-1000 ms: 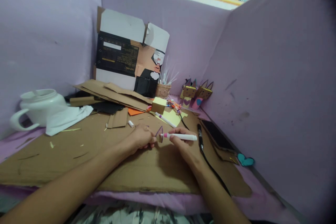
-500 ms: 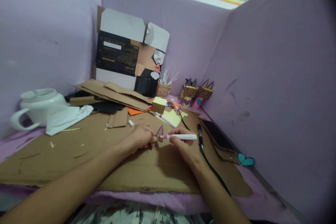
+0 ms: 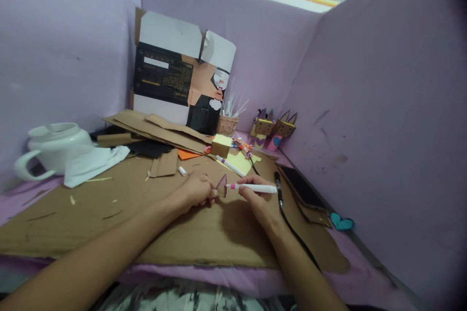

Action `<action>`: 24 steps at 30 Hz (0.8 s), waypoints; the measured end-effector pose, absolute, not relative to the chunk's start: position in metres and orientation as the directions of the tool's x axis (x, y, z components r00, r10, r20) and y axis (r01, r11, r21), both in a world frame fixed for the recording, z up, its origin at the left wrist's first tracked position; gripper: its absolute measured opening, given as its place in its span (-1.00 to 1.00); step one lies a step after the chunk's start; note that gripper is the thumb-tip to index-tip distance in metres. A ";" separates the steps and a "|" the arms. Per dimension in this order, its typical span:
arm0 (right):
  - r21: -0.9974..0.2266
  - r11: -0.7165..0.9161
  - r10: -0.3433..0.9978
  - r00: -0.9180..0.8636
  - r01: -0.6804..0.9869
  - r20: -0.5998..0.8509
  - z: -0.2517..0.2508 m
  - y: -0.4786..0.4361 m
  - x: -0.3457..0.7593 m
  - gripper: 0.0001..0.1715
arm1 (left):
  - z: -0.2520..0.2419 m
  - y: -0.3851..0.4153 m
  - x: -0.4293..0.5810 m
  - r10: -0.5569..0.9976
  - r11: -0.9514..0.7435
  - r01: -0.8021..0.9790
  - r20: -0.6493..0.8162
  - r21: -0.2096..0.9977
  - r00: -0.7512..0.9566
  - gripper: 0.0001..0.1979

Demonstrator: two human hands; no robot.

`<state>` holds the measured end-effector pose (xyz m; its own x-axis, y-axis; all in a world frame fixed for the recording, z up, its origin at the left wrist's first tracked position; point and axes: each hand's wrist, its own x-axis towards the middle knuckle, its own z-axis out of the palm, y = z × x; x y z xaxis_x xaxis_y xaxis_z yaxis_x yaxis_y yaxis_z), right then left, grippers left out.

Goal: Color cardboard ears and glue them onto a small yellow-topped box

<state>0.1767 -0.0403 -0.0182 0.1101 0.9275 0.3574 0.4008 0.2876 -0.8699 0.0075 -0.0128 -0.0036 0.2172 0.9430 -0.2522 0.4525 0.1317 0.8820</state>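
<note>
My left hand (image 3: 195, 190) pinches a small pointed cardboard piece (image 3: 221, 187) with a purple edge, held just above the big brown cardboard sheet (image 3: 109, 214). My right hand (image 3: 257, 196) grips a white marker with a pink tip (image 3: 251, 187), its tip touching the piece's right side. Both hands meet over the middle of the sheet.
A second white marker (image 3: 229, 165) and its cap (image 3: 181, 171) lie behind the hands, by yellow paper (image 3: 242, 162) and a small cardboard cube (image 3: 221, 145). A black tool with cable (image 3: 279, 192) and phone (image 3: 302, 186) lie right. A white teapot (image 3: 53, 148) stands left. Purple walls enclose the desk.
The marker and my right hand have shifted slightly right and up, and the cardboard piece has turned a little in my left fingers.
</note>
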 end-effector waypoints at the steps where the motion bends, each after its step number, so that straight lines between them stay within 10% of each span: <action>1: -0.873 0.279 0.933 0.104 0.400 0.345 -0.019 -0.040 0.177 -0.88 | -0.003 -0.013 0.008 0.943 0.130 0.453 -0.252 0.882 0.219 -0.83; 24: -0.866 0.311 0.914 0.128 0.391 0.386 -0.017 -0.040 0.177 -0.84 | -0.007 -0.011 0.007 0.946 0.118 0.449 -0.238 0.886 0.221 -0.88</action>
<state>0.1768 -0.0404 -0.0175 0.1281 0.9136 0.3858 0.3912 0.3110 -0.8662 0.0068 -0.0112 -0.0068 0.2214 0.9457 -0.2380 0.4490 0.1178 0.8857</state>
